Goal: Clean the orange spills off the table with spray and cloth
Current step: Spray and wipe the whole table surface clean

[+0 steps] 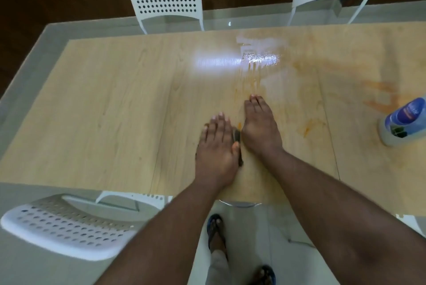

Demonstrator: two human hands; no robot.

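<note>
Both hands flat on counter (115, 91): left hand (215, 146) and right hand (259, 128), fingers straight and together, pressing dark cloth (237, 137) between them. Orange spills (378, 98) ahead and right; spray bottle (403, 121) at right edge.

Orange spills (382, 100) streak the table (103, 100); spray bottle (405, 121) stands right.

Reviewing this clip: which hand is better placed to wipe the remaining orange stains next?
Right, probably. The right hand lies flat nearer the orange stains by the spray bottle. The left hand lies flat farther from them. The cloth barely shows between both hands.
</note>
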